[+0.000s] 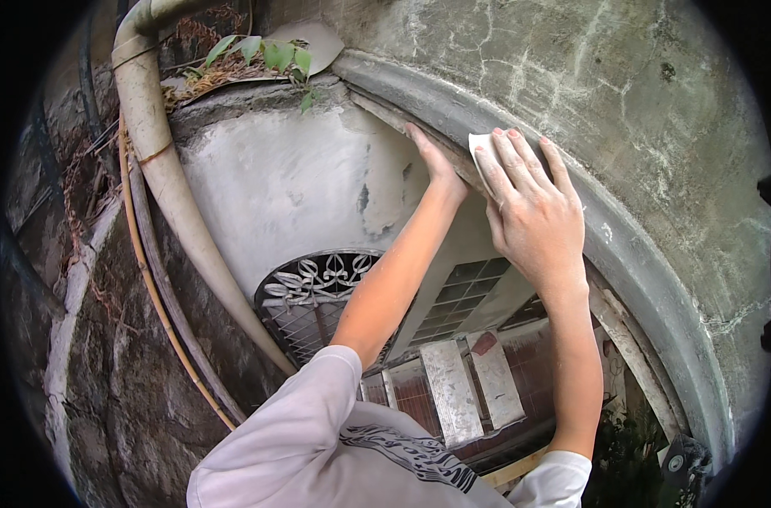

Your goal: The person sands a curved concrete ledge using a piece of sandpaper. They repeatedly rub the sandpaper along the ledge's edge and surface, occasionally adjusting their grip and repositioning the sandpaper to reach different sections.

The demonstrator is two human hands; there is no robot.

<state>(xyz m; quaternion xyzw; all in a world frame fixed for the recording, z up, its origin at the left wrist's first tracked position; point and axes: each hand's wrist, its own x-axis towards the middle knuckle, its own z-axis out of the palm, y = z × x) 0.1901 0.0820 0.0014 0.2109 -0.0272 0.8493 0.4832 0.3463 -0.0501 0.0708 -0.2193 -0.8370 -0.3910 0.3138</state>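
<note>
My right hand [533,203], whitened with dust, lies with straight fingers over a thin white sheet [482,146]. It presses the sheet to the curved grey concrete moulding [440,100]. Only a corner and one side of the sheet show, so I cannot tell if it is sandpaper. Lower and to the left, my left hand [440,169] rests against the narrow strip [384,113] along the moulding's underside. One finger of it is stretched out; the others are mostly hidden.
A rough, cracked grey wall [622,93] rises above the moulding. At the left, a thick pale pipe [178,169] runs down beside thinner poles. Below are an ornate metal grille [317,284], a barred opening [461,296] and light planks [449,385]. A leafy plant [275,55] grows at the top.
</note>
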